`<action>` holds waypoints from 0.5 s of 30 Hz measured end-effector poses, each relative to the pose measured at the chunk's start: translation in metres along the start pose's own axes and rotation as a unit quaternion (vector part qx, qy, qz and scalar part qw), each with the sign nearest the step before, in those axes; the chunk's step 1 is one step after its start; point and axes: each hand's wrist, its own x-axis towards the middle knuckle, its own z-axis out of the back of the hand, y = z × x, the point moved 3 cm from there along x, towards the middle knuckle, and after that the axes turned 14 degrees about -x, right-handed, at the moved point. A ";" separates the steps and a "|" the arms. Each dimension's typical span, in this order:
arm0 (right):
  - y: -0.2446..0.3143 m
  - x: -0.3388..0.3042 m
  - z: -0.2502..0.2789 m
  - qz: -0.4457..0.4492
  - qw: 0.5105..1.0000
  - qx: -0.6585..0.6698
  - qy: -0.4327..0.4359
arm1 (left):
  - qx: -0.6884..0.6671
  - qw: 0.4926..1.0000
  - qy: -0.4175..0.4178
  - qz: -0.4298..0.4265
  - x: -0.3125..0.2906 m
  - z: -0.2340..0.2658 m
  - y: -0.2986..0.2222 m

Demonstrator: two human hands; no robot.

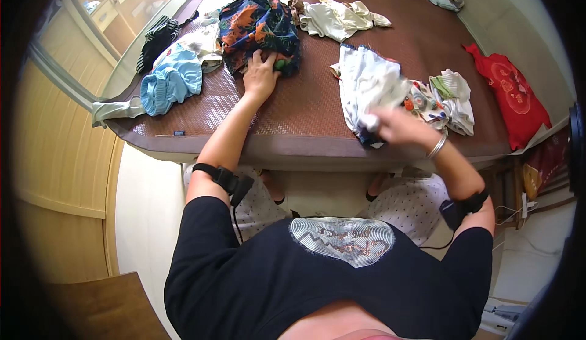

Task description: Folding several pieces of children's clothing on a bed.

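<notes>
At the far left of centre, my left hand [260, 79] has its fingers curled onto the near edge of a dark navy garment [253, 25] with orange and green leaf patterns. My right hand [404, 127] is slightly blurred, its fingers closed at the near part of a white garment [369, 80]. That white garment lies on other folded cloth, and a dark patterned edge [371, 138] shows beneath it. Touching its right side are a white garment with coloured prints [422, 103] and a white and green bundle [455, 99].
A bed with a brown woven mat [305, 114] carries the clothes. Light-blue shorts [174, 80] and a black striped garment [157, 44] lie left, a cream garment [339, 19] farther back. A red printed bag [513, 96] rests at the right edge. A wooden panel [67, 157] stands left.
</notes>
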 end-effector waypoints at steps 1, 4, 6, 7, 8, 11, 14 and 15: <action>0.000 -0.012 -0.018 -0.031 0.987 0.097 0.122 | 0.016 1.000 0.005 0.007 0.005 -0.003 -0.001; -0.003 -0.019 -0.014 0.051 0.997 0.064 -0.013 | -0.040 0.998 -0.054 0.011 0.013 0.015 -0.011; -0.004 -0.015 0.007 0.054 0.977 -0.053 -0.200 | -0.217 0.975 -0.048 0.013 0.009 0.039 -0.031; 0.000 -0.011 0.016 0.056 0.958 -0.013 -0.279 | -0.379 0.923 0.000 0.062 0.004 0.051 -0.043; 0.007 -0.007 0.019 0.051 0.957 -0.003 -0.287 | -0.618 0.781 0.079 0.046 -0.008 0.059 -0.067; 0.052 0.023 0.005 0.090 0.932 0.116 -0.330 | -0.604 0.755 0.243 -0.082 -0.074 0.097 -0.129; 0.081 0.044 -0.016 0.172 0.931 0.122 -0.298 | -0.568 0.584 0.549 -0.187 -0.138 0.106 -0.160; 0.086 0.048 -0.025 0.195 0.936 0.172 -0.236 | -0.559 0.598 0.555 -0.150 -0.153 0.108 -0.150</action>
